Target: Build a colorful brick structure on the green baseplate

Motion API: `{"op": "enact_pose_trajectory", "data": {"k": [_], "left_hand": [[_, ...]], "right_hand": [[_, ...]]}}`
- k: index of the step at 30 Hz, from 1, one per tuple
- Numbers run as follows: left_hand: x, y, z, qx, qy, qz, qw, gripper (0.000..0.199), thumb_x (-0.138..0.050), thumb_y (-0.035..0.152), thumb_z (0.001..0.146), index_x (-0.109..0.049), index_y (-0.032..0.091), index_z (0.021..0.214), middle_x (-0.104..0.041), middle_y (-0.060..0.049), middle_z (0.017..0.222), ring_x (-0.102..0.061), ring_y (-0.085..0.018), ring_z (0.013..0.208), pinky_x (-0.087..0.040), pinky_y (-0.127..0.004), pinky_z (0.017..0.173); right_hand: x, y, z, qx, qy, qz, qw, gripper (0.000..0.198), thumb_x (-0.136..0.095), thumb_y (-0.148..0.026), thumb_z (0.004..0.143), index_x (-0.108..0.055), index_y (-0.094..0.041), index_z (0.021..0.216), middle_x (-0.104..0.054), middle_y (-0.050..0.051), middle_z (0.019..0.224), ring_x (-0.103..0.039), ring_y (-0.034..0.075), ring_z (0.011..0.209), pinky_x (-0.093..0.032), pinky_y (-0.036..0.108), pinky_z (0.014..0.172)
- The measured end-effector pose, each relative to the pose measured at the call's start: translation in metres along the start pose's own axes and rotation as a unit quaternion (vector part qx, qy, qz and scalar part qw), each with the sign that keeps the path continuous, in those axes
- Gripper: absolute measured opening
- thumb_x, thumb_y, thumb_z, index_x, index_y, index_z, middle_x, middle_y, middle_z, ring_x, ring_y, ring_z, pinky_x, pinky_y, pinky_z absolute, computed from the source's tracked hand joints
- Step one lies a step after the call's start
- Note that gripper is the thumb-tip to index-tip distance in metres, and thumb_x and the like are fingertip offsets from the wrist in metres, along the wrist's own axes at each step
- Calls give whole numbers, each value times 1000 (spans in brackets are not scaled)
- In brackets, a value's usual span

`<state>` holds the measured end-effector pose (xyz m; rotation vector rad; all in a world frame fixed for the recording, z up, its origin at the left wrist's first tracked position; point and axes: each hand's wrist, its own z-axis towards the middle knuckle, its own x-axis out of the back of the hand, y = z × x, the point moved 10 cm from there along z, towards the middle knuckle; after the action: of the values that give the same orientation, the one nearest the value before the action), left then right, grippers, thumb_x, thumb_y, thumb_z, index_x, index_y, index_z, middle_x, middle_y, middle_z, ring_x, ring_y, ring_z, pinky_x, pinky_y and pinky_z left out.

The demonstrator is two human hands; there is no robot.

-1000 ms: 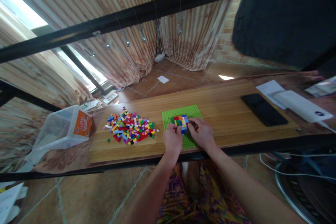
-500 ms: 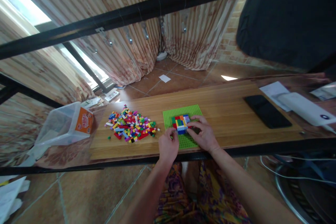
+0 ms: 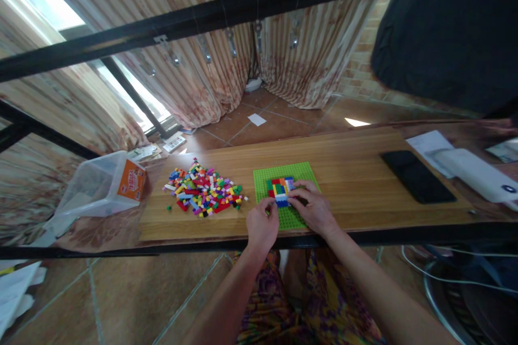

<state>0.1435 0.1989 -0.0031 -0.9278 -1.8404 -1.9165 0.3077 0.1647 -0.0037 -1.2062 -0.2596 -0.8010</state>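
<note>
A green studded baseplate (image 3: 263, 173) lies on the wooden board, carrying a low build of interlocking toy bricks (image 3: 279, 187) in red, yellow, green, white and blue. At the build's near left corner is my left hand (image 3: 262, 222), thumb and fingers pinched together. Whatever sits between those fingertips is too small to make out. My right hand (image 3: 315, 207) reaches in from the right, its thumb and index finger closed against the build's near right side by the white and blue bricks. Its other fingers curl over the plate's right part.
A heap of loose mixed bricks (image 3: 204, 191) lies on the wooden board (image 3: 348, 172), left of the plate. Further left stands a clear plastic bin (image 3: 97, 180) with an orange label. A black phone (image 3: 418, 175), papers and a white device (image 3: 471, 172) lie on the right. A black bar (image 3: 194, 17) crosses above.
The whole view has shifted slightly. Both hands stay at the build's near side, with the left fingertips a little closer to the white and blue bricks.
</note>
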Motion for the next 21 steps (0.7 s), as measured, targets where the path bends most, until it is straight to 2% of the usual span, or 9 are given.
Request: {"op": "enact_pose_trajectory", "data": {"k": [8,11,13,15,21], "left_hand": [[-1,-3,-1,33,6,-10,999,23,-54,23,85,-70,17,101,-73,-6,88,-63,-17,73,-43,-27,69],[-7,-7,-2,65,-9,-75,995,25,-56,22,82,-70,16,101,-71,-6,80,-60,-15,65,-42,-26,63],[-14,-11,-3,103,-25,-170,980,26,-58,21,79,-69,13,101,-67,-3,68,-56,-13,58,-40,-24,57],[-20,-15,-5,145,-32,-264,953,25,-60,21,75,-67,10,97,-60,1,58,-51,-10,51,-37,-21,52],[-25,-14,-14,212,-57,-424,878,27,-68,27,68,-61,11,89,-54,5,53,-32,-2,37,-23,-18,41]], "right_hand": [[2,-3,1,3,1,11,1000,15,-62,-38,84,-69,-26,87,-61,6,108,-62,22,100,-51,40,88],[3,-6,0,17,-3,18,1000,15,-65,-34,80,-69,-25,91,-60,7,110,-61,23,101,-52,41,87],[4,-7,0,26,-2,27,999,15,-65,-30,79,-68,-24,92,-60,8,111,-61,23,102,-52,41,87],[5,-8,-1,31,0,33,999,15,-64,-28,79,-68,-23,92,-60,8,110,-61,23,102,-51,41,88],[4,-8,-1,34,-2,34,999,13,-63,-29,79,-68,-23,90,-59,8,112,-61,23,100,-52,41,86]]}}
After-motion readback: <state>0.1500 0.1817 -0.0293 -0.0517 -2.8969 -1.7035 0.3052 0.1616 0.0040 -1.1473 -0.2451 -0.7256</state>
